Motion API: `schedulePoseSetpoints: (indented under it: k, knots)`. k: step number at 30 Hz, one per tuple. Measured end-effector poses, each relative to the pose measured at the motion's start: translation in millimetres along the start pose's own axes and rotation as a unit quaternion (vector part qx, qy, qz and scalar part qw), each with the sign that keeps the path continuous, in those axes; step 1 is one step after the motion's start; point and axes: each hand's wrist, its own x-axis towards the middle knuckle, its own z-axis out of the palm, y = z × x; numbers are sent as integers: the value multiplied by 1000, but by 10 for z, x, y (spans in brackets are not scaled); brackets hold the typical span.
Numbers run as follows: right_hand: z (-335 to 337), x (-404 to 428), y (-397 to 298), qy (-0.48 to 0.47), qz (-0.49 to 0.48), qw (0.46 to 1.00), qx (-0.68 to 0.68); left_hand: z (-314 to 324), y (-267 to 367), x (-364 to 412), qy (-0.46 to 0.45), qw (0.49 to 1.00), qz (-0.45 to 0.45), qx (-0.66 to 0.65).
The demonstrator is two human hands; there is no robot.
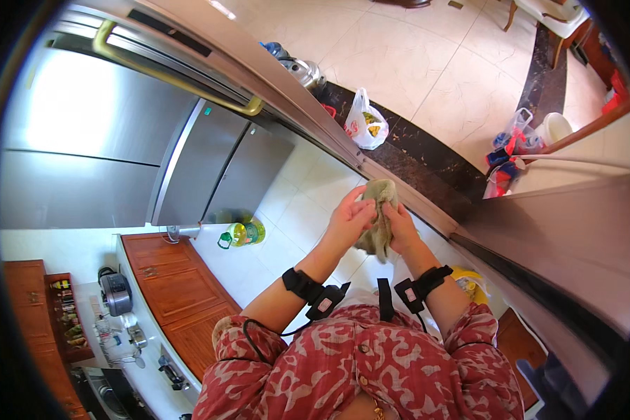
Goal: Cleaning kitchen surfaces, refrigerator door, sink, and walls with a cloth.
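Note:
A crumpled olive-green cloth is held up in front of me at the picture's middle, with one end hanging down. My left hand touches it from the left side, fingers bent against the fabric. On the other side my right hand grips the same cloth between thumb and fingers. Both forearms wear black straps with small devices. Behind the cloth runs the metal frame of a sliding door.
A refrigerator stands left, with an oil bottle on the tiled floor near it. A plastic bag and a metal pot sit beyond the door track. Wooden cabinets line the lower left; a yellow bin is at right.

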Motion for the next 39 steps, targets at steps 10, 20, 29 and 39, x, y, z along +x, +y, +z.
schedulePoseSetpoints:
  k: [10, 20, 29, 39]
  knots:
    - [380, 1266, -263, -74, -101, 982, -141, -1027, -50, 431, 187, 978, -82, 47]
    - [1456, 2563, -23, -183, -593, 751, -225, -1809, -449, 1220, 185, 970, -139, 75]
    - [-130, 3864, 1112, 73, -498, 834, -226, -2345, -987, 1672, 161, 945, -248, 142]
    - [-1578, 5424, 1454, 289, -169, 936, -114, -2528, -1578, 1986, 119, 942, -287, 129]
